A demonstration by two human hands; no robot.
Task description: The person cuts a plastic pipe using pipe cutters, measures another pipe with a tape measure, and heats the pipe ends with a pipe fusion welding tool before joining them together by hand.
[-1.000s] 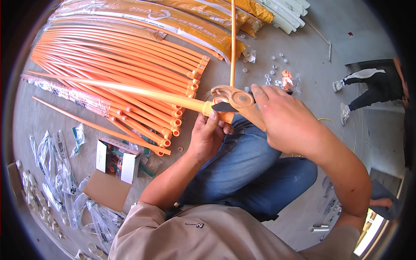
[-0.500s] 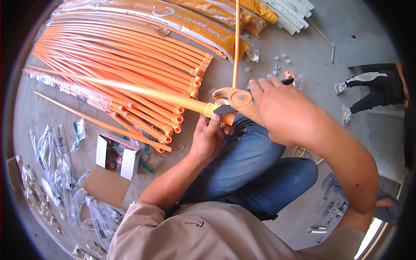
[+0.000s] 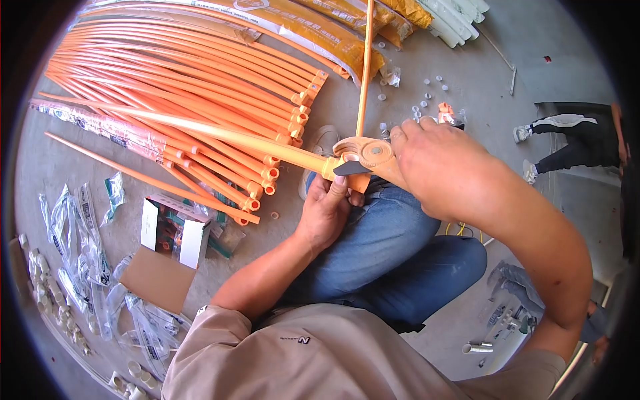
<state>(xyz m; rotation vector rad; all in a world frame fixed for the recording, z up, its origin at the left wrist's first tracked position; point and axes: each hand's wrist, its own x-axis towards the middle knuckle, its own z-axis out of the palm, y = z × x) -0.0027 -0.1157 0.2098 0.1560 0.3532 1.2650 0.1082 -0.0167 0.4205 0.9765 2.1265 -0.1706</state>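
My left hand (image 3: 325, 217) is closed around a tee-like orange fitting (image 3: 328, 167) at the near end of a long orange pipe (image 3: 267, 151). Its thumb presses up beside the dark blade of a pipe cutter (image 3: 375, 152). Around the cutter's handles, my right hand (image 3: 437, 168) is closed from the right. The cutter's curved tan jaw and black blade lie over the fitting, apart from each other. A second, thinner orange pipe (image 3: 366, 60) runs upward from behind the jaw; the cutter hides where it ends.
A pile of orange pipes (image 3: 193, 100) with fitted ends lies left. An open cardboard box (image 3: 160, 280), plastic bags (image 3: 83, 233) and white fittings (image 3: 50, 287) are lower left. Yellow-wrapped bundles (image 3: 313, 43) and white pipes (image 3: 453, 20) lie beyond. Another person's legs (image 3: 573, 137) are at right.
The view has shifted slightly, and both hands, the cutter and the fitting appear a little further right. Both hands keep their hold.
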